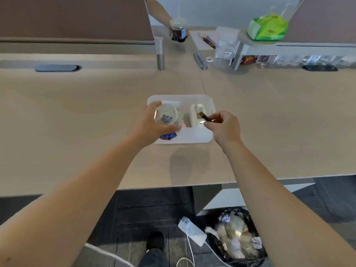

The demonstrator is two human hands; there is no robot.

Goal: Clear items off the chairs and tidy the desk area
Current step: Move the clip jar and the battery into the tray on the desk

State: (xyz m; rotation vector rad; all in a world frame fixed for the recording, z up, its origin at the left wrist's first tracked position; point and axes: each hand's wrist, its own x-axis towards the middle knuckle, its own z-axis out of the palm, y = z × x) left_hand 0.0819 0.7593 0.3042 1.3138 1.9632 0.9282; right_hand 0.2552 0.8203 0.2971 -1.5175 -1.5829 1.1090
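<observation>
Both hands over white tray (209, 138): left hand (148, 126) grips clear plastic bottle (167, 122).

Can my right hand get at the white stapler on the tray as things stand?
Probably yes. The right hand hovers just over the white stapler on the tray with nothing between, but its fingers already pinch a small dark stick.

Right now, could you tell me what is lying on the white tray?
On the white tray lies a white device. The left hand holds a clear bottle over it, hiding that part; the right hand pinches a small dark stick.
</observation>
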